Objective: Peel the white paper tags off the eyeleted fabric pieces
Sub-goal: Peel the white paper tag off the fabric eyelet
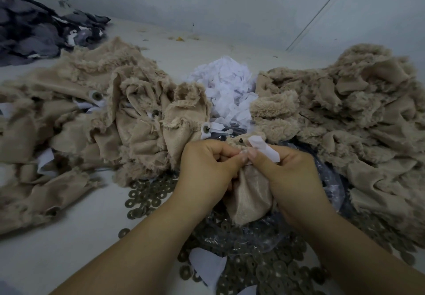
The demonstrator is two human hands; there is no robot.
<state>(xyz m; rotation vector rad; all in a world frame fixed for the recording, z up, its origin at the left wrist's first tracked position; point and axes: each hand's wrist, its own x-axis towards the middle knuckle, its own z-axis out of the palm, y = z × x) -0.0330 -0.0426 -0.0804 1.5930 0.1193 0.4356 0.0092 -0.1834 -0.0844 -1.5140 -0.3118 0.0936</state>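
Head view of a pale work surface strewn with fabric. Near the middle of its near edge, the left hand and the right hand meet over a single beige fabric piece, which hangs bunched between the two palms with its smooth backing outward and its furry edge at the top. A small dark eyelet shows on that upper edge, just beyond the knuckles. The left hand's fingers are curled, thumb and forefinger pinching the fabric at its top. The right hand's fingers are likewise curled; thumb and forefinger pinch the fabric's top edge beside a white paper tag, which lies across the forefinger and juts up to the left toward the eyelet. The two thumbnails nearly touch.

Toward the left edge lies a heap of beige fleece pieces, several with white tags and metal eyelets showing. Toward the right edge lies a second beige heap. Between them, toward the far edge, sits a mound of loose white paper tags. Dull metal washers are scattered under and around the forearms, some on crumpled clear plastic. A dark grey fabric pile occupies the far left corner.
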